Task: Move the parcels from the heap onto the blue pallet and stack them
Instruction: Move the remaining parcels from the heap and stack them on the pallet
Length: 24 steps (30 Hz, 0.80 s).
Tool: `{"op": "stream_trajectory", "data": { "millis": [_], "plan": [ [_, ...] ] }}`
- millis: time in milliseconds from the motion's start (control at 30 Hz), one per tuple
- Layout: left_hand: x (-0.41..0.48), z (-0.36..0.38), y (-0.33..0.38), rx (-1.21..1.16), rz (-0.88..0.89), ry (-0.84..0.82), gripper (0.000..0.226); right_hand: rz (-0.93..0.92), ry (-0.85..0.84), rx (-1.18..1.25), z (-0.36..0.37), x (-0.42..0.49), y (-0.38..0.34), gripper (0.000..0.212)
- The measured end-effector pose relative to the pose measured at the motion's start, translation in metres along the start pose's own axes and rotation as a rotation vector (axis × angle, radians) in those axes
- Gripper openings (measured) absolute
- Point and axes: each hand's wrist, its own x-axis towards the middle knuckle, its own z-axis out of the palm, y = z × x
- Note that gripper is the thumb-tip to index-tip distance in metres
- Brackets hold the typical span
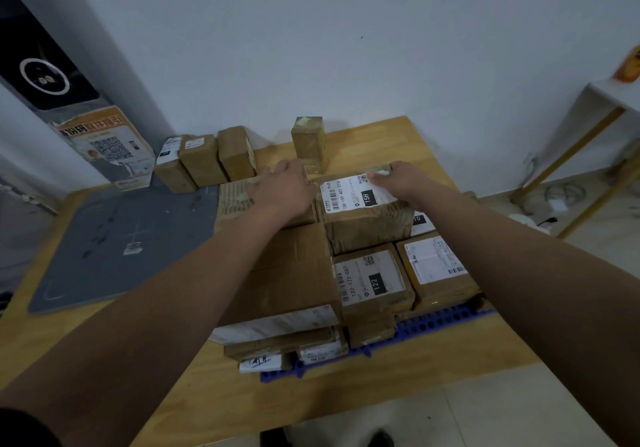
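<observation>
Parcel 15H: label reads "15H-159-A03-210". It sits atop the stack on the blue pallet, under the right hand. Right arm outstretched, fingers curled over the parcel's far edge, thumb on the label.
Left hand: palm down on the adjoining taped parcel; grip not discernible.
Nearer than the right hand: parcel 122, label "122-122-C07".
Beyond both hands: upright parcel on the counter.

left hand: shown bare, nothing worn on it.
right hand: shown bare in the same way.
left forearm: left uncovered along its whole visible length.
right forearm: likewise left uncovered.
sleeve: a dark, near-black fabric edge is seen on the left arm; it appears plain.
shoes: two dark toe caps are glimpsed at the lower edge; details are blurred.
</observation>
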Motion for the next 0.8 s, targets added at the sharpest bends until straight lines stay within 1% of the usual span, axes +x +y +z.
{"op": "stream_trajectory", "data": {
  "millis": [133, 233, 300, 533, 667, 800],
  "plan": [
    [-0.003, 0.0, -0.001, 0.003, -0.037, 0.057, 0.065, -0.022, 0.061, -0.108, -0.001, -0.002, -0.008, 0.071],
    [-0.002, 0.0, -0.004, 0.019, -0.008, 0.082, 0.071, -0.067, 0.165, -0.278, -0.003, -0.004, -0.024, 0.071],
    [-0.002, -0.001, -0.008, -0.021, 0.004, 0.069, 0.071, -0.126, 0.199, -0.33, 0.0, -0.005, -0.036, 0.067],
    [-0.012, -0.017, -0.04, -0.175, 0.026, 0.112, 0.068, -0.339, 0.185, -0.403, 0.021, -0.021, -0.09, 0.062],
    [-0.021, -0.033, -0.08, -0.258, 0.009, 0.199, 0.061, -0.451, 0.165, -0.439, 0.042, -0.032, -0.128, 0.059],
    [-0.011, -0.049, -0.138, -0.331, -0.028, 0.234, 0.071, -0.533, 0.122, -0.497, 0.07, -0.04, -0.172, 0.059]
  ]
}}
